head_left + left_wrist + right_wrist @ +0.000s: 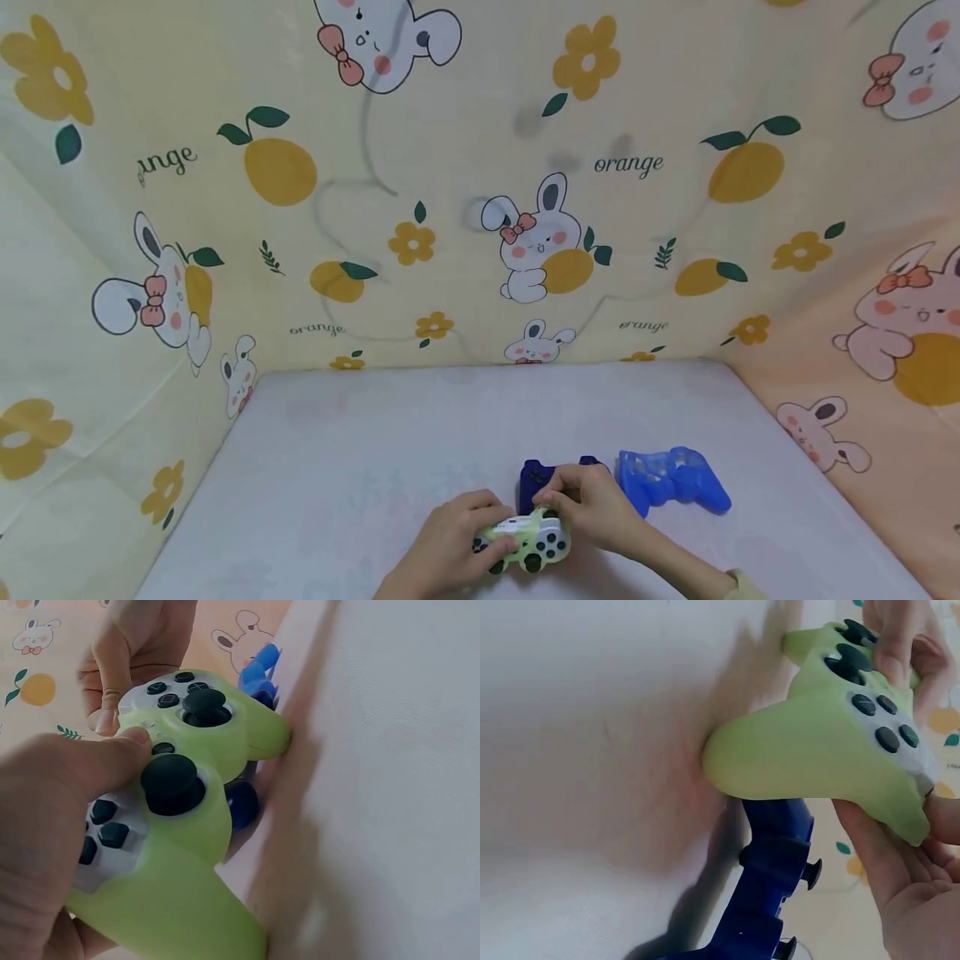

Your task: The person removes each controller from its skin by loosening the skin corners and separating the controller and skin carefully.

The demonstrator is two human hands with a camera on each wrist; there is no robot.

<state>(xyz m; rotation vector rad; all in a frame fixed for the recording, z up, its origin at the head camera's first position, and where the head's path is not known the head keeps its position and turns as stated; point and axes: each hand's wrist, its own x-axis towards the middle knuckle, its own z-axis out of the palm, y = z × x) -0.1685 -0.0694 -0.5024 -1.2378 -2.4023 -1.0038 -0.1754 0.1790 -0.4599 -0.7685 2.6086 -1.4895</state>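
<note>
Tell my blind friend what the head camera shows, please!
A person's left hand and right hand hold a white game controller in a pale green cover. Beyond, on a white tabletop, lie a dark blue controller and, to its right, a bright blue controller-shaped thing.

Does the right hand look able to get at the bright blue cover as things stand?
Likely yes, though probably only after letting go: the right hand pinches the green cover. The bright blue cover lies close on its right, and the head view shows nothing between them.
</note>
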